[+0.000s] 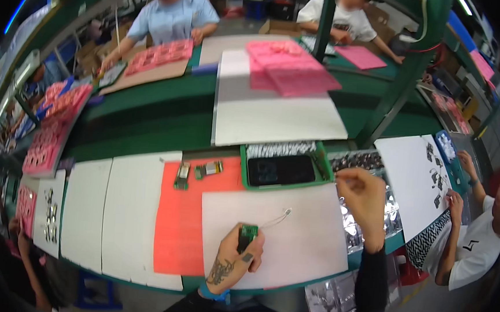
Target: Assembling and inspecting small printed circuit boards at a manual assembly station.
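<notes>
Green circuit board (249, 232) partly hidden behind left fingers (258, 245), space between right fingers (354, 174) unclear

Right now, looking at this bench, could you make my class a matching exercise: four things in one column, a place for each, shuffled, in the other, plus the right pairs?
Things
1. Green circuit board
2. Dark phone
3. Two small modules
4. Blue wristband

Places
A. Lying on the red sheet
B. Around the left wrist
C. Inside the green tray
D. Held in the left fingers

Right pairs: 1-D, 2-C, 3-A, 4-B
</notes>
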Demonstrator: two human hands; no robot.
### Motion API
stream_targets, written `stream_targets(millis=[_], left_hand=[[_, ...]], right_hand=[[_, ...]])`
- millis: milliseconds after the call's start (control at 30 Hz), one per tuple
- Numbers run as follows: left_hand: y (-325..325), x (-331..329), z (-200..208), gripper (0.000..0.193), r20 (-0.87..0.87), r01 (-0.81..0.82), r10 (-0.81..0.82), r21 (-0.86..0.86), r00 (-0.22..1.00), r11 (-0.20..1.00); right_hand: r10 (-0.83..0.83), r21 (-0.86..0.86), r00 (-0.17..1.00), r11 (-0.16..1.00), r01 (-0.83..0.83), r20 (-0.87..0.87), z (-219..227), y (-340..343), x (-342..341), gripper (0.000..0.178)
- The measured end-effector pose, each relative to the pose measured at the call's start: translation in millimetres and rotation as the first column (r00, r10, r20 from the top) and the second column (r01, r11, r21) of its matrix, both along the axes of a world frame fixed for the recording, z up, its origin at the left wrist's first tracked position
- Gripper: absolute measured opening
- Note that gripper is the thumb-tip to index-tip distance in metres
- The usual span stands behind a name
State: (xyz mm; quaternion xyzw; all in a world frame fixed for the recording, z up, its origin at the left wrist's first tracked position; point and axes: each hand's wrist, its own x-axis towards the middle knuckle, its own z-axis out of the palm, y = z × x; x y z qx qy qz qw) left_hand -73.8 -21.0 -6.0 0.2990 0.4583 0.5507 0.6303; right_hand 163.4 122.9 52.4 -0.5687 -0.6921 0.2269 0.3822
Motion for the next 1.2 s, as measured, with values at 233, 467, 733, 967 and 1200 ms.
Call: stream_targets(millis=[233,467,733,967,1200], left_hand=[[12.8,-1.3,11.1,0.032,-0.111,-0.004,0.003,-0.006,0.994,1.0],[12.3,-0.9,-5.1,0.047,-0.02,-0.001,0.001,-0.035,1.0,0.999],[7.5,1.3,-3.5,0.052,-0.091,-0.018,0.016,-0.022,0.996,1.0],[11.4,4.1,-5.3,0.05,-0.12,0.006,-0.005,0.008,0.993,1.0],[9.6,1.9,-7.6,0.05,-0.111,0.017,-0.016,0.013,0.994,1.0]], right_hand=[[0.011,-0.287,0.663,0.896,-0.339,-0.748,-36.2,-97.0,-75.8,0.019],[0.208,-0.072,0.752,0.944,-0.321,-0.626,-76.1,-100.0,-78.0,0.022],[0.31,-0.049,0.773,0.914,-0.402,-0.554,-73.0,-102.6,-79.0,0.024],[0.307,-0.021,0.772,0.924,-0.382,-0.557,-74.1,-100.0,-77.2,0.023],[0.301,-0.052,0.76,0.915,-0.401,-0.576,-76.6,-100.8,-76.0,0.022]])
